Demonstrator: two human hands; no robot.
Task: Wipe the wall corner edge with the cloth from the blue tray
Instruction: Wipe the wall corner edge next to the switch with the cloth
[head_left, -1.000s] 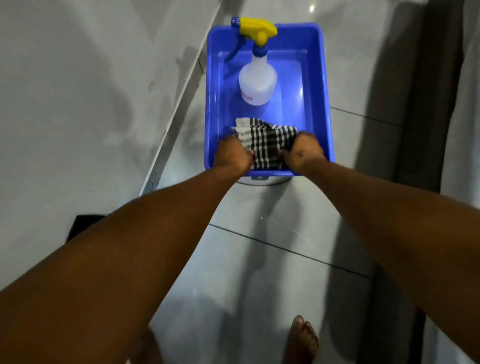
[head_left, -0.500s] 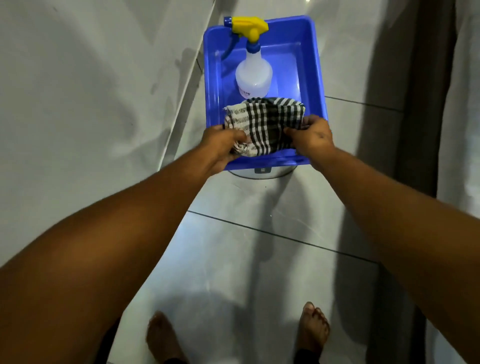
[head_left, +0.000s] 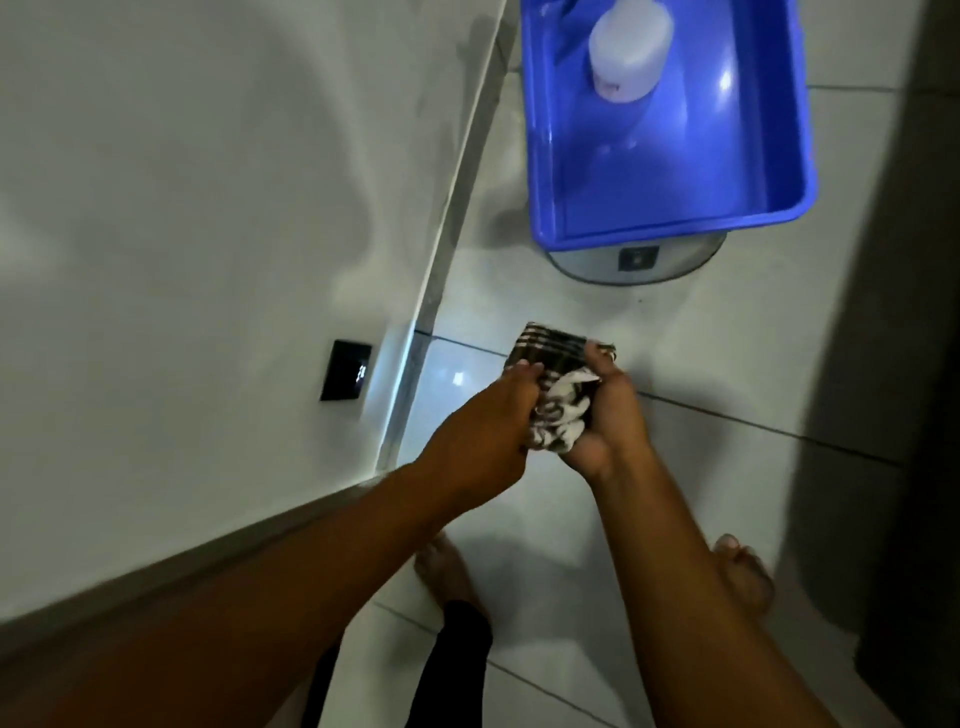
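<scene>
The black-and-white checked cloth (head_left: 557, 384) is bunched between both hands, in front of me and well below the blue tray (head_left: 748, 218). My left hand (head_left: 483, 431) grips its left side and my right hand (head_left: 608, 415) cups its right side. The metal-trimmed wall corner edge (head_left: 441, 249) runs diagonally just left of my hands, from the top of the view down to the wall's bottom corner. The tray stands at the upper right, with only a white spray bottle (head_left: 626, 47) left in it.
The blue tray rests on a round grey base (head_left: 636, 262). A black switch plate (head_left: 345, 370) is set in the white wall (head_left: 182, 234) near the corner. The floor is pale tile (head_left: 701, 364). A dark curtain or door (head_left: 914, 364) lines the right side. My bare feet (head_left: 743, 571) are below.
Both hands lifted the cloth out of the blue tray and drew it back toward me, bunching it up. The view dropped, so the tray now sits at the top.
</scene>
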